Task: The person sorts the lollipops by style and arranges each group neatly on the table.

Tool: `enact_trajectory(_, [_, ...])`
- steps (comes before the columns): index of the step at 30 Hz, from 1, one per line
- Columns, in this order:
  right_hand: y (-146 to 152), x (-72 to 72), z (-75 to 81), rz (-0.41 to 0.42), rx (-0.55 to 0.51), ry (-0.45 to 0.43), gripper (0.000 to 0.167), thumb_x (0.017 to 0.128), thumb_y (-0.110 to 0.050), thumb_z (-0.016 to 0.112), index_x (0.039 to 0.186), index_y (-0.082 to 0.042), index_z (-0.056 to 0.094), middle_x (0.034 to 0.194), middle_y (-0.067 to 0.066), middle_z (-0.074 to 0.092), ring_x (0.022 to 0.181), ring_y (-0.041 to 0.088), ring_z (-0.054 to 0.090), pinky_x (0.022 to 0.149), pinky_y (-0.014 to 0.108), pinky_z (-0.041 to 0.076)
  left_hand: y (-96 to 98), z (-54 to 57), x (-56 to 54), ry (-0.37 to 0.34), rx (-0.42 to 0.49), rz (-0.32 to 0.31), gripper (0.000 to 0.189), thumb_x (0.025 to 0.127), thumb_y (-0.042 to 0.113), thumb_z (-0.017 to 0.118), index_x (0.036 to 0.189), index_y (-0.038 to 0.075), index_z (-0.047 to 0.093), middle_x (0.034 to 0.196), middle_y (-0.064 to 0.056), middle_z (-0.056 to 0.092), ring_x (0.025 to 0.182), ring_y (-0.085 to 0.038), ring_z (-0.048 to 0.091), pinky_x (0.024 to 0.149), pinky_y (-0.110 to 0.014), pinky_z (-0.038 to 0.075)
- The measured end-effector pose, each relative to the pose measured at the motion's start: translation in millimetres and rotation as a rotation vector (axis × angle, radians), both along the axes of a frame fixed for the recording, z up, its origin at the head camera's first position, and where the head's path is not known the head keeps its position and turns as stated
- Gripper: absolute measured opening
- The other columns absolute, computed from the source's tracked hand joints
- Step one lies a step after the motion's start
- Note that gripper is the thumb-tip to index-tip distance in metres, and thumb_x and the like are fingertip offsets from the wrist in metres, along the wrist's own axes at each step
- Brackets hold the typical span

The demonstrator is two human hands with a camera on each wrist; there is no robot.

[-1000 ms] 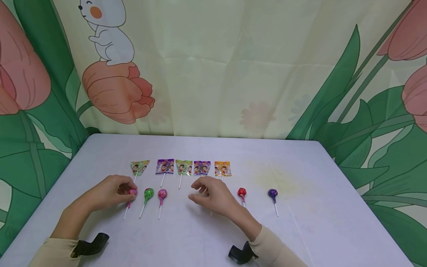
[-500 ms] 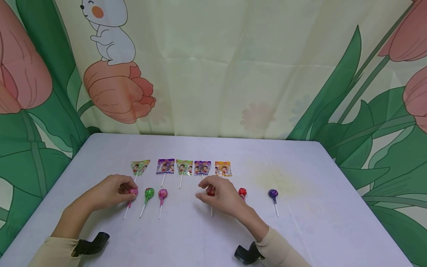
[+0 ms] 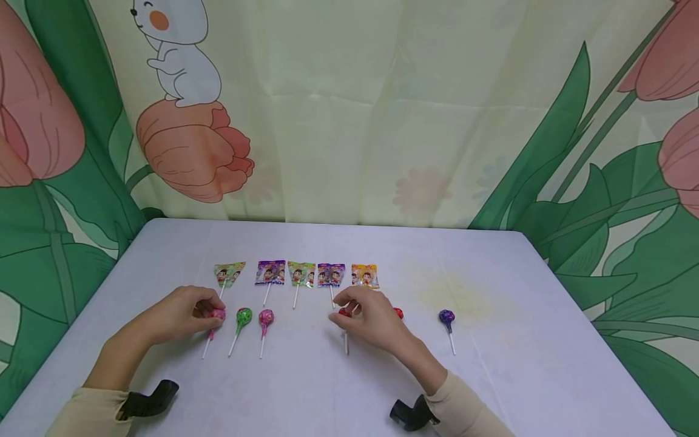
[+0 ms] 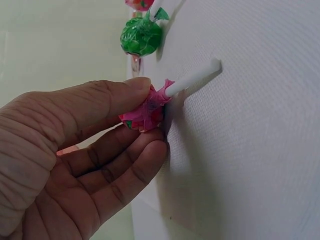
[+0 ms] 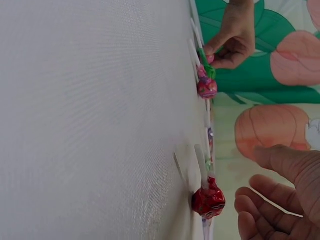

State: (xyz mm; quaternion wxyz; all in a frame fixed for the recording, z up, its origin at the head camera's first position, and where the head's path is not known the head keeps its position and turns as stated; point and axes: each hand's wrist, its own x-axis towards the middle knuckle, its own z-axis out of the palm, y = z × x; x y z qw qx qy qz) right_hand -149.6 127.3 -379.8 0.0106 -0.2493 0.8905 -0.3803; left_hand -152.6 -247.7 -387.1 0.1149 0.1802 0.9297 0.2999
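Observation:
My left hand (image 3: 177, 315) pinches the pink-wrapped head of a lollipop (image 4: 147, 112) between thumb and fingers. In the left wrist view its white stick reaches toward the cloth. Right beside it in the head view lie a green lollipop (image 3: 243, 316) and another pink lollipop (image 3: 266, 317). My right hand (image 3: 377, 318) hovers by a red lollipop (image 5: 209, 201), partly covering it in the head view. The right wrist view shows a gap between its loosely bent fingers and that candy. A second red lollipop (image 3: 399, 312) peeks out behind this hand.
Along the back runs a row of flat-packed lollipops: two green packs (image 3: 228, 274), two purple packs (image 3: 270, 272) and an orange pack (image 3: 364, 276). A purple lollipop (image 3: 446, 316) lies at right on the white tablecloth (image 3: 519, 376). A printed curtain (image 3: 338, 121) hangs behind.
My right hand has shifted to the right, uncovering the nearer red lollipop and covering more of the second one. The left hand stays put on the pink lollipop.

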Motion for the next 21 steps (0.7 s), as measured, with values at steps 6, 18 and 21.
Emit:
enact_trajectory(6, [4,-1.3,-1.5,-0.001,-0.005,0.007,0.021,0.089,-0.016,0.08,0.105,-0.004,0.074,0.096,0.005,0.074,0.081,0.015,0.068,0.075,0.032,0.056,0.1,0.1,-0.6,-0.006,-0.011,-0.001,0.019,0.085,0.014,0.084,0.098,0.007,0.071,0.083,0.005,0.062,0.08,-0.014,0.055,0.068,-0.023,0.05])
enact_trajectory(18, [11,-4.3,-8.2,-0.03,0.015,-0.023,0.023,0.087,-0.015,0.081,0.106,-0.004,0.073,0.1,0.004,0.073,0.089,0.021,0.069,0.079,0.036,0.056,0.7,1.5,-0.7,-0.021,-0.003,0.002,0.02,0.085,0.014,0.084,0.099,0.007,0.071,0.083,0.004,0.062,0.08,-0.015,0.055,0.068,-0.023,0.051])
enact_trajectory(21, [10,-5.0,-8.9,-0.037,0.035,-0.028,0.024,0.087,-0.015,0.081,0.107,-0.004,0.073,0.101,0.003,0.073,0.09,0.02,0.069,0.079,0.036,0.056,0.9,1.3,-0.7,-0.025,-0.006,0.007,0.02,0.085,0.014,0.084,0.099,0.007,0.071,0.083,0.004,0.062,0.08,-0.015,0.054,0.068,-0.023,0.051])
